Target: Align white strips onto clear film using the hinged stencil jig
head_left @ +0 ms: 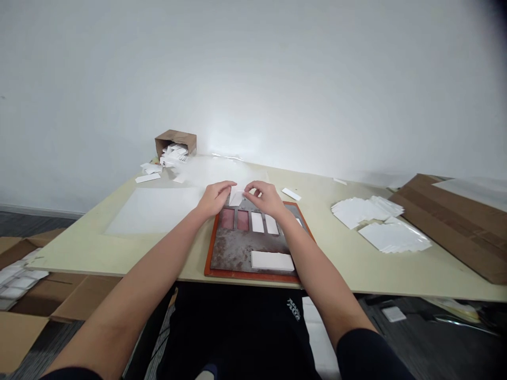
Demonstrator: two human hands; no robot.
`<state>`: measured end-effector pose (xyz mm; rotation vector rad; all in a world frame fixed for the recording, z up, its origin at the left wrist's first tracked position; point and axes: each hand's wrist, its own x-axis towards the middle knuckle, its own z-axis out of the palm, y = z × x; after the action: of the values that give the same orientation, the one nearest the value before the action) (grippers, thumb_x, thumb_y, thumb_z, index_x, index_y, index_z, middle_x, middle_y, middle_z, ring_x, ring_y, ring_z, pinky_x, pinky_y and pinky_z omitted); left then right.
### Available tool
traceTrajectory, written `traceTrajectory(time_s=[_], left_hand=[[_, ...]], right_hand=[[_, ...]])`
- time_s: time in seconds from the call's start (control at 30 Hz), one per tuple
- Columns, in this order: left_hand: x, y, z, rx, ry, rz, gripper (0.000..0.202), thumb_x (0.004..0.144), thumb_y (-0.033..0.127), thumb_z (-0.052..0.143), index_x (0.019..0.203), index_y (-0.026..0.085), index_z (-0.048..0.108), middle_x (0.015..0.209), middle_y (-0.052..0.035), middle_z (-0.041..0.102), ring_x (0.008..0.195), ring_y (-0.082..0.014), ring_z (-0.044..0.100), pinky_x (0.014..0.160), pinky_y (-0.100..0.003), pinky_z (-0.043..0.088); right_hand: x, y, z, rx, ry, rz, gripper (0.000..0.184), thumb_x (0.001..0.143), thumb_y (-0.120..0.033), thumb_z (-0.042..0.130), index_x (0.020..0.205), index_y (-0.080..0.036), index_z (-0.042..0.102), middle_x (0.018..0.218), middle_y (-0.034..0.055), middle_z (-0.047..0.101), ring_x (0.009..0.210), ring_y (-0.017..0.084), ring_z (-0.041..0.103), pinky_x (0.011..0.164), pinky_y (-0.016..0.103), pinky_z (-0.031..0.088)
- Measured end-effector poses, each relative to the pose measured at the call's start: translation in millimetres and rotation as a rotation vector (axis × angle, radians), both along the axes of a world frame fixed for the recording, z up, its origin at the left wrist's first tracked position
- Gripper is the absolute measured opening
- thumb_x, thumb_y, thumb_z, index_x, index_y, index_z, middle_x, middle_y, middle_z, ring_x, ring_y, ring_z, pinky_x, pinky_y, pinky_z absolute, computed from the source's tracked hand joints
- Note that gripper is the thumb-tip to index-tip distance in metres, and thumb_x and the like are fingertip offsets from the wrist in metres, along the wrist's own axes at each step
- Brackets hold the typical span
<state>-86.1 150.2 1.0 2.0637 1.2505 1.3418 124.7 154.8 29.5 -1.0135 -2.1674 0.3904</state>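
Note:
A small white card, perhaps paper or film, stands tilted between my hands at the far part of a dark metal plate. My left hand has its thumb and fingertips closed at the card's left edge. At its right edge, my right hand pinches it between thumb and forefinger. The metal plate has a row of rectangular slots and lies on an orange base. Two slots at the left show a reddish bottom; white pieces fill others. A stack of white strips rests on the plate's near side.
Translucent sheets lie on the table at left. Behind them, a small cardboard box spills white pieces. Clear-wrapped white packets and a large cardboard box occupy the right. A loose white strip sits beyond the plate. An open carton stands below left.

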Motion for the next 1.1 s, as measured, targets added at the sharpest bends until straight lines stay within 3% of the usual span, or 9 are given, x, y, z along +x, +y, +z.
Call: traceTrajectory(time_s=[0.23, 0.37, 0.5, 0.87, 1.1], left_hand=[[4, 5, -4.2, -0.002, -0.036, 0.056, 0.031, 0.081, 0.031, 0.058, 0.106, 0.021, 0.073, 0.094, -0.0048, 0.073, 0.079, -0.017, 0.064, 0.08, -0.032, 0.053], [4, 6, -4.5, -0.022, -0.069, 0.079, 0.03, 0.079, 0.029, 0.059, 0.103, 0.02, 0.074, 0.09, -0.004, 0.071, 0.074, -0.0149, 0.063, 0.074, -0.03, 0.054], [4, 6, -4.2, -0.041, -0.103, 0.085, 0.029, 0.078, 0.028, 0.059, 0.102, 0.018, 0.074, 0.088, -0.004, 0.07, 0.074, -0.0148, 0.063, 0.072, -0.028, 0.054], [5, 7, -3.7, -0.067, -0.155, 0.092, 0.028, 0.077, 0.029, 0.061, 0.099, 0.018, 0.075, 0.087, -0.0046, 0.072, 0.079, -0.0165, 0.064, 0.074, -0.028, 0.053], [5, 7, -3.0, -0.073, -0.179, 0.095, 0.028, 0.076, 0.028, 0.061, 0.099, 0.017, 0.075, 0.086, -0.005, 0.072, 0.08, -0.0167, 0.065, 0.073, -0.027, 0.053]], right_hand=[[13, 4, 10.2, -0.291, 0.12, -0.078, 0.035, 0.079, -0.044, 0.059, 0.101, -0.017, 0.067, 0.091, 0.0048, 0.067, 0.064, 0.012, 0.053, 0.062, 0.025, 0.043], [18, 3, 12.9, -0.572, 0.087, -0.058, 0.03, 0.07, -0.039, 0.067, 0.088, -0.016, 0.07, 0.067, 0.0001, 0.059, 0.052, 0.008, 0.04, 0.048, 0.023, 0.033], [16, 2, 10.5, -0.76, 0.066, -0.044, 0.023, 0.066, -0.032, 0.072, 0.083, -0.017, 0.071, 0.061, -0.002, 0.056, 0.048, 0.006, 0.034, 0.043, 0.022, 0.026], [10, -1, 6.3, -0.897, 0.088, -0.05, 0.021, 0.064, -0.029, 0.075, 0.081, -0.018, 0.068, 0.053, -0.0066, 0.043, 0.047, 0.005, 0.028, 0.042, 0.021, 0.018], [9, 0, 2.8, -0.907, 0.103, -0.028, 0.021, 0.063, -0.026, 0.076, 0.08, -0.017, 0.068, 0.057, -0.0057, 0.046, 0.049, 0.005, 0.03, 0.044, 0.021, 0.016]])
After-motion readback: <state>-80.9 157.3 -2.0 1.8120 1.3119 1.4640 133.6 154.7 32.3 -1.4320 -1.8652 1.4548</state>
